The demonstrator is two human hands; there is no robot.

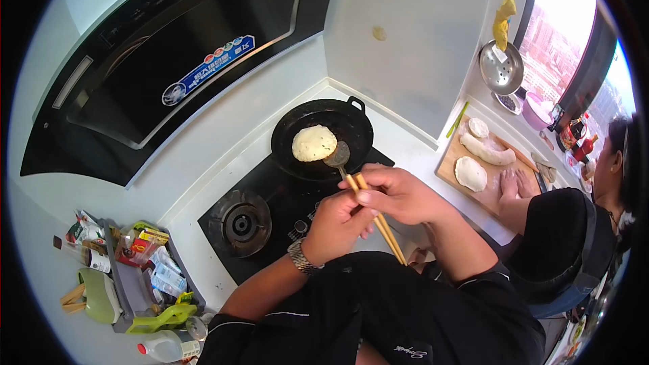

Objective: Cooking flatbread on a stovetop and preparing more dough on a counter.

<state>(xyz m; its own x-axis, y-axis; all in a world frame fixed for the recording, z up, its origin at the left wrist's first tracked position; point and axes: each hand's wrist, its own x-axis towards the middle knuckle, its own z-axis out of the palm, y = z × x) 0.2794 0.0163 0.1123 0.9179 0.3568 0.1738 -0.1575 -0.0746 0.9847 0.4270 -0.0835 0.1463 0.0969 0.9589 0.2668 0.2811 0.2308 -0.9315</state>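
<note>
A pale round flatbread (314,143) with browned spots lies in a black wok (284,157). The perforated head of a metal turner (339,154) rests against its right edge, and its handle runs back beneath my hands. A pair of wooden chopsticks (390,241) slants between my hands, their lower ends by my black shirt. My right hand (405,195) pinches them near the upper ends. Just below, my left hand (334,228), wearing a metal watch, closes around them too. Which hand bears the turner's handle is hidden.
Left of the wok is a gas burner (242,224), with a grey condiment rack (127,284) beyond. A range hood (177,50) overhangs the stove. At right, a co-worker's hands (514,184) press on a wooden board (487,200) near a dough roll (487,151) and flattened dough (470,174).
</note>
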